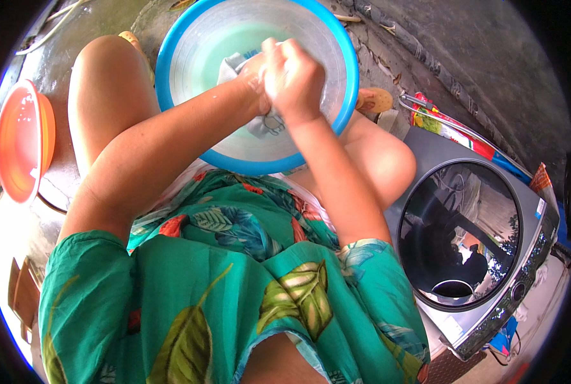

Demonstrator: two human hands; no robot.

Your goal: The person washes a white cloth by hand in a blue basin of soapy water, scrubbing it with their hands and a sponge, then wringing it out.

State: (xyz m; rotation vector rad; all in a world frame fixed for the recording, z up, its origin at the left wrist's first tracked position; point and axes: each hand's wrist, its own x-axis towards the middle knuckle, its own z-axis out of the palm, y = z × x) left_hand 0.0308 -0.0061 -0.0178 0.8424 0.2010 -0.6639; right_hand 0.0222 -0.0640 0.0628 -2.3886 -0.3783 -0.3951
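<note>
A large translucent plastic basin with a blue rim (353,81) stands between the person's knees and holds pale greenish water. Over its middle, my left hand (255,72) and my right hand (297,79) are pressed together around a wet, light grey cloth (230,68). Part of the cloth, with a dark printed outline, hangs below the hands. Bits of suds cling to the left wrist. My right hand is curled into a fist, slightly blurred, and covers much of the left hand's fingers.
An orange plastic basin (21,144) is at the left. On the right stands a grey washing machine (420,144) with a round dark glass door (458,235); a red printed bag (468,134) and a metal tube lie behind it. Brown wooden furniture (25,293) shows at lower left.
</note>
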